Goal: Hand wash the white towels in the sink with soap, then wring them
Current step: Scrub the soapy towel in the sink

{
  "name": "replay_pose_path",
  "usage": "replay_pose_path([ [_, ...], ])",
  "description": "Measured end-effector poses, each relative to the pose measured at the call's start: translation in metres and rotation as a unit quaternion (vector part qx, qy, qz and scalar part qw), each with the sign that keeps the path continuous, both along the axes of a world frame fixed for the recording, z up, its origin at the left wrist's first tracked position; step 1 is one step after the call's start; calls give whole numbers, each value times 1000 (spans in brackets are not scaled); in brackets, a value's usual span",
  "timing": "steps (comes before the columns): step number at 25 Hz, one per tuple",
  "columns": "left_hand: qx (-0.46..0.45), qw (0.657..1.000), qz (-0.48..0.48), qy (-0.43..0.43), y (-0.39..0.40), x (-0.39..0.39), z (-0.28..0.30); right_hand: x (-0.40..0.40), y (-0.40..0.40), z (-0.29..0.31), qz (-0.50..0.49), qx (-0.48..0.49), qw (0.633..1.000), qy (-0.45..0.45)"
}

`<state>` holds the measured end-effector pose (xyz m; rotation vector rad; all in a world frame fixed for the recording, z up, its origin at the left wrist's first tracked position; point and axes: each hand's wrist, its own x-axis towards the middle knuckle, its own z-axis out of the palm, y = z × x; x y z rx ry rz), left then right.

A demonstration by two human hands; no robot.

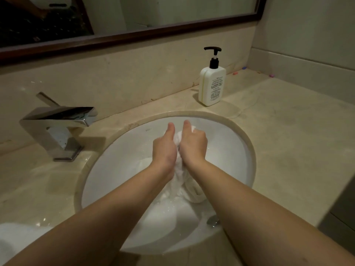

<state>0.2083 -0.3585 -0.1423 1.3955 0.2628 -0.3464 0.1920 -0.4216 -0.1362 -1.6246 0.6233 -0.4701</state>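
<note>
Chrome faucet (57, 129) stands at the left of the frame on the beige table (288, 141). At centre, over the white sink (236, 150), the left hand (166, 148) and right hand (193, 144) sit side by side, both clenched round a bunched white towel (182, 187) trailing into the basin. Upper right stands a soap bottle (211, 83).

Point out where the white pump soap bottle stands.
The white plastic soap bottle with black pump stands upright on the beige counter, behind the sink, against the backsplash.
</note>
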Motion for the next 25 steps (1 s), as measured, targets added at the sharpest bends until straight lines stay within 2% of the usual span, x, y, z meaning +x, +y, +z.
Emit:
replay_pose_path([
  [3, -53, 997, 22, 49, 5, 6, -4, -5, 10, -4, 89, -26, 996, 16],
  [4, -64, 996, 18, 54, 6, 6, -4, -5, 11, -5, 83, -39, 995, 27],
  [7, -21, 999, 0, 34, -1, -1, -6, -3, -1, -5, 17, -7, 1000, 11],
  [10, -30, 998, 41, 42, 3, 8, -10, -8, 9, -5, 96, -2, 995, -4],
  [11, -31, 998, 33, 44, 4, 9, -9, -5, 10, -7, 92, -7, 996, -2],
  [14, -19, 998, -13, 61, -1, 3, -6, 0, -2, -6, 16, 7, 1000, 6],
  [18, -71, 995, 19, 71, 2, 10, -12, -5, 7, -7, 90, -9, 996, 11],
  [22, -21, 999, 8, 50, 1, 8, -10, 1, 2, -9, 14, 7, 1000, 6],
  [25, -52, 996, 32, 62, 6, 13, -7, -4, 10, -11, 91, -32, 995, 2],
])
